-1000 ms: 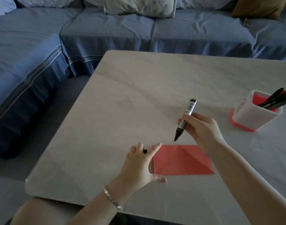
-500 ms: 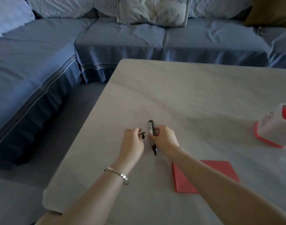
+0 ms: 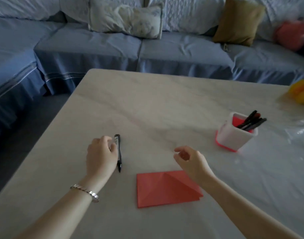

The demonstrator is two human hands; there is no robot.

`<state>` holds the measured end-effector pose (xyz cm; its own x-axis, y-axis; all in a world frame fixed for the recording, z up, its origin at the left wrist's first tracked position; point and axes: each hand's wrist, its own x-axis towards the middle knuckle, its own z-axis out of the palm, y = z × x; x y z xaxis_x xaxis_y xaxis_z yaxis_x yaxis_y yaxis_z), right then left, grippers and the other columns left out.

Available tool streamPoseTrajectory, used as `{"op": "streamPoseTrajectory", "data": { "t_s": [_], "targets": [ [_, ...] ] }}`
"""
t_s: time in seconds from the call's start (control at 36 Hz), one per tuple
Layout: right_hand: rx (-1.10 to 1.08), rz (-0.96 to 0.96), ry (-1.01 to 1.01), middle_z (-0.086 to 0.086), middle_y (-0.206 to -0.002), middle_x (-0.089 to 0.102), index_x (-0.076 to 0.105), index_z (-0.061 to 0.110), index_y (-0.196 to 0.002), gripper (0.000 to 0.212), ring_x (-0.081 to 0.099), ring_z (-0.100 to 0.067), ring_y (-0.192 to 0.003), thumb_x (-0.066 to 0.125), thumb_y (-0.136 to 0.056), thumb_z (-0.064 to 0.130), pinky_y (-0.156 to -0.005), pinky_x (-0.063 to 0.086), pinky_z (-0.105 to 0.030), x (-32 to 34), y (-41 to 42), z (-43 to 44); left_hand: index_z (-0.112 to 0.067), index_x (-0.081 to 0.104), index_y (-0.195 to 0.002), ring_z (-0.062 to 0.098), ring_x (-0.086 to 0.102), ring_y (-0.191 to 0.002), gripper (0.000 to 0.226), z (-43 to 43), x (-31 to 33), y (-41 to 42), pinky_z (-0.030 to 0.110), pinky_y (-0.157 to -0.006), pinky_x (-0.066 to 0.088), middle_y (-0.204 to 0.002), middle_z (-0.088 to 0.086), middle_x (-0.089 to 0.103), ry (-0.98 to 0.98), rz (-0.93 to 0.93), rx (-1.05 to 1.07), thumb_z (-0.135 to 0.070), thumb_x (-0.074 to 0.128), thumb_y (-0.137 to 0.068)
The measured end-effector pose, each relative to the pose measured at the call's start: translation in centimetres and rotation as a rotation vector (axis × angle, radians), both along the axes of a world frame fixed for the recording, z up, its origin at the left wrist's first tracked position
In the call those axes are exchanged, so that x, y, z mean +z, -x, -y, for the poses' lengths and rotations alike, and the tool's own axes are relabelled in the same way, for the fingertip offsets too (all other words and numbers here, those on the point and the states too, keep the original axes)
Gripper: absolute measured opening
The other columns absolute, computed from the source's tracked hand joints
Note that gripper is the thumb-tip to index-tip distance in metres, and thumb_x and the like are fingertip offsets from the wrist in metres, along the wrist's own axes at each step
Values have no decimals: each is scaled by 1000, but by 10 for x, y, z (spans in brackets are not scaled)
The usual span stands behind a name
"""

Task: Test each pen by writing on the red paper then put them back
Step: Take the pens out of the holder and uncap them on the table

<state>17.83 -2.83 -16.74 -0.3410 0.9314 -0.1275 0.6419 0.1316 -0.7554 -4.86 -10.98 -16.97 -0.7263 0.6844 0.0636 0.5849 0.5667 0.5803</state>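
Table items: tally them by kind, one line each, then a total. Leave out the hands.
Black marker lying flat beside the left hand: 1
Pens standing in the pen holder: at least 3, too bunched to count exactly
White and red pen holder: 1
Folded red paper: 1
Yellow object at the right edge: 1
Clear plastic wrap: 1
Total: at least 8

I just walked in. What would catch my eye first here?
Probably the red paper, folded and lying flat on the pale table between the person's arms. Next, the black marker beside the left hand, tip toward the person. At the right stands a white-and-red pen holder with several dark pens.
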Motion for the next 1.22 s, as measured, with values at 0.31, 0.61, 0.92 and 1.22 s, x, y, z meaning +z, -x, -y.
{"op": "streamPoseTrajectory", "data": {
  "t_s": [0.31,0.61,0.92,1.22],
  "targets": [
    [-550,-2,-437,-15,-121,45,57,8,-115,31,46,-18,-84,59,-84,13,-75,38,-27,68,-122,-77,-14,67,-96,23,63,-88,17,-48,50,-106,29,-73,44,-91,6,70,7,150,-634,-20,53,-89],
    [-628,13,-227,-15,-84,58,57,8,-73,18,51,-29,-81,56,-85,20,-62,35,-29,45,-148,-134,-27,61,-84,10,61,-75,10,-44,53,-114,18,-63,42,-74,-10,63,101,88,-745,-21,55,-89],
    [-570,-258,-588,-6,-84,67,70,11,-89,9,58,-4,-65,65,-83,16,-59,40,-2,77,-145,-82,-34,56,-83,9,59,-73,19,-37,55,-120,9,-63,40,-80,-7,63,0,169,-787,-17,53,-89],
    [-227,-915,-93,2,-66,71,62,11,-83,14,64,-10,-57,51,-88,4,-55,53,-20,104,-72,17,-37,45,-121,-12,51,-96,38,-12,67,-132,5,-80,39,-104,-22,54,-203,298,-831,-49,50,-85]
  ]
}}
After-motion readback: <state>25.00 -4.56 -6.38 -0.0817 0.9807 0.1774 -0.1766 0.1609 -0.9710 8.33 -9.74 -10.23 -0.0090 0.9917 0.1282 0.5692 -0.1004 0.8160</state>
